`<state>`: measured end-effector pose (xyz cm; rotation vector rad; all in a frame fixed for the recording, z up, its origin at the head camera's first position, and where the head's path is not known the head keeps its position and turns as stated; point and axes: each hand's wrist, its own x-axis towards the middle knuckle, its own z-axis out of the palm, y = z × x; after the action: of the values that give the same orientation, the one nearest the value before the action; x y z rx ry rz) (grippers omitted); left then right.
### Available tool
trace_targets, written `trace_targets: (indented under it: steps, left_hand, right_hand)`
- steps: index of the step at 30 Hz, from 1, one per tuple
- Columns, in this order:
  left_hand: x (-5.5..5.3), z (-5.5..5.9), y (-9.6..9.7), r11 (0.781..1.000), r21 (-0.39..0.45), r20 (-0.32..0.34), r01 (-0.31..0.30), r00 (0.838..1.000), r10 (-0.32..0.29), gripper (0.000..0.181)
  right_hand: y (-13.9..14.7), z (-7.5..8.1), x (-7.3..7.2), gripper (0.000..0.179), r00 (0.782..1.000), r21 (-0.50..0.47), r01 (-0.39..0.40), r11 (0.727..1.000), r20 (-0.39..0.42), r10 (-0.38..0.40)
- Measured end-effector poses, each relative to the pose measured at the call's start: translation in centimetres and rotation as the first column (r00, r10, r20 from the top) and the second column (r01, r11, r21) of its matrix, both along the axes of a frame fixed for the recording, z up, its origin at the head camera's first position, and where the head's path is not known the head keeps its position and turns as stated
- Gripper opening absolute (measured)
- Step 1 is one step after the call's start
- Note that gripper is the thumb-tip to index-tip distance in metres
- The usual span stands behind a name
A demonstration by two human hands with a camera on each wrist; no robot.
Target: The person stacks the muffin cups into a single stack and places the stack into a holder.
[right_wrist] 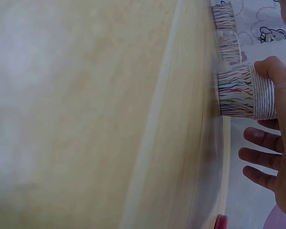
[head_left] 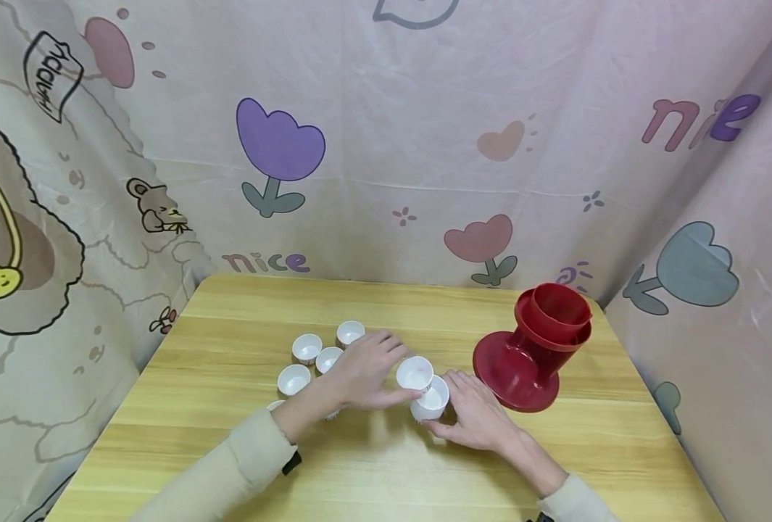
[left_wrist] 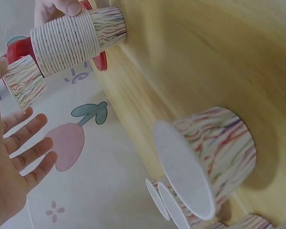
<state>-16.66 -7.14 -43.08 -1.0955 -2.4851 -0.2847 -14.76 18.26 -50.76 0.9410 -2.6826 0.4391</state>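
Observation:
My left hand [head_left: 369, 370] pinches one paper cup [head_left: 414, 373] between thumb and fingers, its mouth facing up. In the left wrist view that cup [left_wrist: 26, 83] shows streaky coloured lines and sits tilted beside the top of the stack. My right hand [head_left: 473, 413] holds the stack of nested paper cups [head_left: 430, 407] upright on the table. The right wrist view shows the thumb on the rims of the stack [right_wrist: 240, 93], with the other fingers [right_wrist: 262, 157] spread behind. Whether the single cup touches the stack's top rim I cannot tell.
Several single paper cups [head_left: 307, 348] stand mouth up left of the stack, some partly behind my left arm. A red plastic stand [head_left: 516, 370] with a round base and a cup-shaped top is at the right. A printed curtain [head_left: 372, 239] hangs behind the wooden table [head_left: 386, 478].

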Motion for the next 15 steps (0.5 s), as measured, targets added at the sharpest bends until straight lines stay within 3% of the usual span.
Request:
trace_targets:
  steps: [15]
  left_hand:
    - [0.2,0.1,1.4,0.999,0.004,0.016,0.048,0.999,-0.048,0.058]
  right_hand:
    - [0.1,0.2,0.0,0.067,1.000,0.025,0.000,1.000,0.003,0.000]
